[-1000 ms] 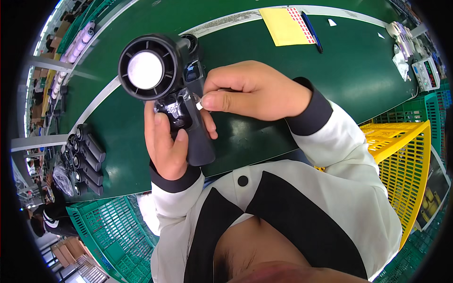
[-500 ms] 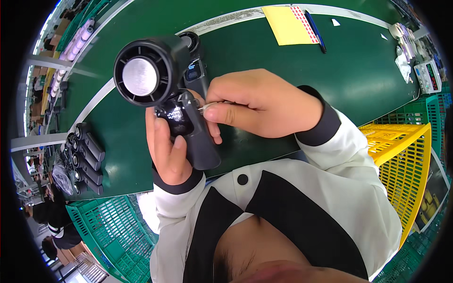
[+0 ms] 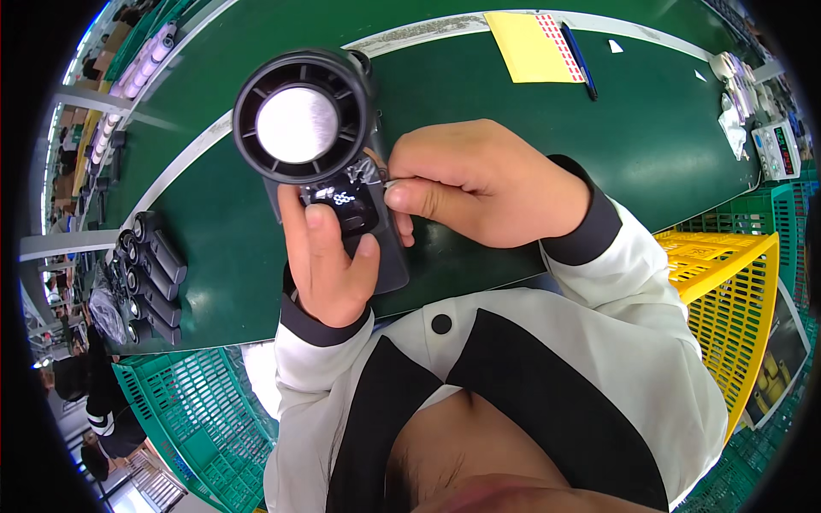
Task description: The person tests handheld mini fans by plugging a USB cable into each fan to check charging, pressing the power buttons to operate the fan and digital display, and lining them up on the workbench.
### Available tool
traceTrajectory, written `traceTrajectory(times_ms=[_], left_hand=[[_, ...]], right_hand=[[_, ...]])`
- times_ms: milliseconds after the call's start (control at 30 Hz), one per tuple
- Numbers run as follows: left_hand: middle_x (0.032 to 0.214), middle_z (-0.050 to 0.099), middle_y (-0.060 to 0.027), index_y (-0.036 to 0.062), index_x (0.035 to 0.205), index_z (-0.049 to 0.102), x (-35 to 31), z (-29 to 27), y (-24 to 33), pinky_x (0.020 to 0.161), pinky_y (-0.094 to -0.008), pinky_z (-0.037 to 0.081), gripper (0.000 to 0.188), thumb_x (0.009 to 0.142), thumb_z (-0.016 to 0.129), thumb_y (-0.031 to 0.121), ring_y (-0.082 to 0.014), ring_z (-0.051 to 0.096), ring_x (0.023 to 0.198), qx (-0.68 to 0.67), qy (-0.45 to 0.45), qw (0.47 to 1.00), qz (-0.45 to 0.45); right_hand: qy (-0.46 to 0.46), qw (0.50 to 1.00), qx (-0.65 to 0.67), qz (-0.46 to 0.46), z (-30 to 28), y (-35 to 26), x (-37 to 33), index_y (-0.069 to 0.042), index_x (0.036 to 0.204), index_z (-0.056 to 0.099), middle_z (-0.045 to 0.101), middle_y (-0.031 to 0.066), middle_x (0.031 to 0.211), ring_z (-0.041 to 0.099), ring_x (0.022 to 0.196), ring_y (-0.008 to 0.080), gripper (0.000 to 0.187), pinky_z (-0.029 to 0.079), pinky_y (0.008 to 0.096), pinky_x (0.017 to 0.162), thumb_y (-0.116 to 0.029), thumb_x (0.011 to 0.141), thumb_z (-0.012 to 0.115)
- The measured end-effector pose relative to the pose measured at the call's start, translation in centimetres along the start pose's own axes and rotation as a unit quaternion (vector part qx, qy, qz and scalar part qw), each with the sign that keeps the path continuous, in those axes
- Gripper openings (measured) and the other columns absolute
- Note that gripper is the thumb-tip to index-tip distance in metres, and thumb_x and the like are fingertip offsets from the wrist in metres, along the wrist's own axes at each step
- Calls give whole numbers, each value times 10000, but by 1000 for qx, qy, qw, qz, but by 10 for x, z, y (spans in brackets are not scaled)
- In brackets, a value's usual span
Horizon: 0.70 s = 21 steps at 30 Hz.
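A black handheld fan [image 3: 363, 256] is in my left hand [image 3: 329, 265], its round head with a silver centre disc facing up. My fingers wrap around its body, with thumb and fingertips beside the small lit display [image 3: 342, 199]. What looks like clear film glints near the top of that display. At the fan's right side my right hand [image 3: 487, 188] is closed in a pinch between thumb and bent forefinger. Only a thin tip shows between those fingertips, too small to name. A second black fan [image 3: 363, 61] lies behind, mostly hidden by the held one.
Several black fans [image 3: 154, 269] lie at the left edge of the green table [image 3: 479, 94]. A yellow pad [image 3: 530, 51] and a dark blue pen [image 3: 580, 60] are at the back. Right: a small digital device [image 3: 776, 150], a yellow basket [image 3: 727, 316]. Lower left: a green basket [image 3: 201, 419].
The held fan has turned, so its head faces me more squarely and sits further right, now covering most of the second fan. My right hand stays pinched at its side.
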<state>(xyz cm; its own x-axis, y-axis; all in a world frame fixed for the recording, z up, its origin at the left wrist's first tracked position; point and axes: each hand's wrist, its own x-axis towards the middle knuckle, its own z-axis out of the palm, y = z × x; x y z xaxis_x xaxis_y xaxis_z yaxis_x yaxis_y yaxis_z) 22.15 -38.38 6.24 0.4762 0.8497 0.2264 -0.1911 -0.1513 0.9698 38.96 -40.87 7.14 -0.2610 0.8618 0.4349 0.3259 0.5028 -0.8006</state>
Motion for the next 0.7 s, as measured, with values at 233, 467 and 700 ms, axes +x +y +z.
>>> traceTrajectory(times_ms=[233, 467, 700], left_hand=[[953, 521, -209, -24, 1286, 204, 2, -10, -2, 540, -267, 462, 552, 746, 316, -1, -209, 536, 618, -45, -81, 996, 1], [927, 528, -206, -60, 1254, 258, 10, -19, -1, 523, -268, 452, 536, 737, 365, 35, -214, 532, 612, -100, -117, 988, -29], [890, 529, -206, -63, 1229, 307, 2, -13, -2, 519, -281, 453, 542, 738, 423, 138, -226, 527, 595, -229, -114, 966, -34]], right_hand=[[-86, 994, 46, 48, -18, -7, 3, -33, 699, 560, 602, 8, 681, 423, 502, 116, 154, 343, 209, 500, -76, 847, 564], [-48, 993, 101, 33, -6, -1, 2, -29, 661, 547, 627, 11, 628, 390, 444, 85, 154, 302, 179, 440, -47, 814, 557], [-2, 981, 168, 91, 9, -8, 1, -41, 616, 526, 626, -8, 580, 391, 421, 66, 130, 284, 164, 413, -17, 743, 535]])
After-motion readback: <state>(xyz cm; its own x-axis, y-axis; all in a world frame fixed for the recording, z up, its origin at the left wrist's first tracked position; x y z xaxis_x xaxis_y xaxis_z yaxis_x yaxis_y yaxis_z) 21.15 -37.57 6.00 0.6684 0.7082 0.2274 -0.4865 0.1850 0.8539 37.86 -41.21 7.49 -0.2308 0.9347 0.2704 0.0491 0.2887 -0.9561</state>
